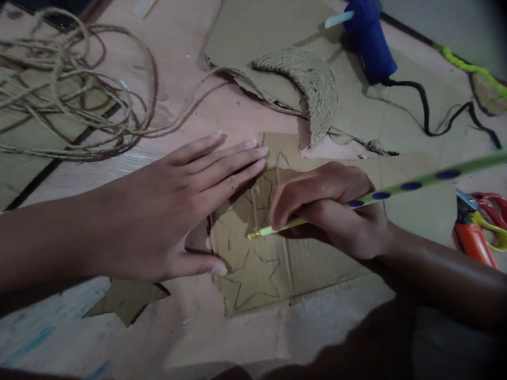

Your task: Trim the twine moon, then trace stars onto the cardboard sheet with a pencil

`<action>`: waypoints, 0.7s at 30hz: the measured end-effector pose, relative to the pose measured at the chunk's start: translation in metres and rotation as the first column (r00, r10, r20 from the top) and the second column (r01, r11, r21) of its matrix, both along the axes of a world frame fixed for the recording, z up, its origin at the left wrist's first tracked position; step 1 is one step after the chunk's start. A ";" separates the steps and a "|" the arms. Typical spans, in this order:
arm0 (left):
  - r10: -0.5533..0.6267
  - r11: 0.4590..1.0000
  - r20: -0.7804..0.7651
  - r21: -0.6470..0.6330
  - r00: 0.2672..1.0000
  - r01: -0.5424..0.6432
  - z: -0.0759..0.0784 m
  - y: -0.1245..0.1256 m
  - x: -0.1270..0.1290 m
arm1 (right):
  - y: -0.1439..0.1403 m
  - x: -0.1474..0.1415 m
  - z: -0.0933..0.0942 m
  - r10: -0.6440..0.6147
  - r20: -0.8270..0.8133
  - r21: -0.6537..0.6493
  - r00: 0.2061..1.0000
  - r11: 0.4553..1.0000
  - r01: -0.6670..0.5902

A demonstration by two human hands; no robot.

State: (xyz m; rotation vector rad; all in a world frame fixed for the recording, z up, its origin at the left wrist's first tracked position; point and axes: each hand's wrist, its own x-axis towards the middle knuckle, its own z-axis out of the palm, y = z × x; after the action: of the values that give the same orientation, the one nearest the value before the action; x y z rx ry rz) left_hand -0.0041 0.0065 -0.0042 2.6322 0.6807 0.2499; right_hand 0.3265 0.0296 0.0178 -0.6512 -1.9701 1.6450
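My left hand [174,203] lies flat with fingers stretched out, its fingertips and thumb on the left edge of a piece of cardboard [328,264]. In a closed grip, my right hand [328,208] holds a long pale green pen [420,183] with dark purple dots. The pen's gold-coloured tip is at or just above the cardboard between the hands. A star outline [255,279] is drawn near the lower edge, and more pencil-like lines [279,161] show farther up, partly shaded and hidden by my hands. A cut cardboard star [129,298] sits below my left wrist, partly covered.
Loose jute twine [146,100] tangles at the upper left, one strand running to a twine-covered crescent [317,89]. A blue glue gun [370,47] with a black cord lies on larger cardboard at the upper right. Orange-handled cutters [473,243] and scissors [495,229] rest at the right.
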 end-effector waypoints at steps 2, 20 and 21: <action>0.006 1.000 -0.010 0.001 1.000 -0.006 0.001 0.002 0.000 | 0.000 0.000 -0.001 0.018 -0.014 0.055 1.000 0.998 -0.017; 0.003 1.000 -0.020 -0.011 1.000 -0.003 0.003 0.002 0.000 | -0.005 0.001 -0.001 -0.018 -0.014 0.143 1.000 0.990 0.020; 0.006 1.000 -0.041 0.002 0.999 -0.006 0.003 0.002 -0.001 | -0.005 0.001 -0.001 -0.004 -0.021 0.137 1.000 0.991 0.007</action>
State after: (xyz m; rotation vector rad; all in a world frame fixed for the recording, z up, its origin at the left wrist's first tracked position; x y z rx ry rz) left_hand -0.0046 0.0089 -0.0014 2.6439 0.7019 0.1987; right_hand 0.3276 0.0245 0.0170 -0.5849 -2.0431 1.4919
